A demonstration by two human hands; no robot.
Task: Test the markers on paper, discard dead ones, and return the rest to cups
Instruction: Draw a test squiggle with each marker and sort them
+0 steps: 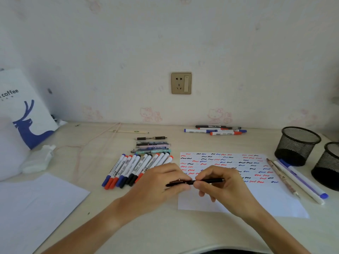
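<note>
Both hands hold a slim black pen (209, 181) level above the near left corner of the test paper (271, 195). My left hand (163, 182) grips its left end and my right hand (218, 182) pinches its middle. The sheet carries rows of red, blue and black squiggles. A row of several whiteboard markers (135, 168) with blue, red and black caps lies to the left of the sheet. Two black mesh cups (297, 145) (328, 166) stand at the right.
Several pens (153, 146) lie behind the marker row, and more markers (216, 130) by the wall. Two long pens and a pencil (300, 180) lie right of the sheet. A blank sheet (33, 204), a tissue (39, 158) and a coffee bag (27, 114) sit at the left.
</note>
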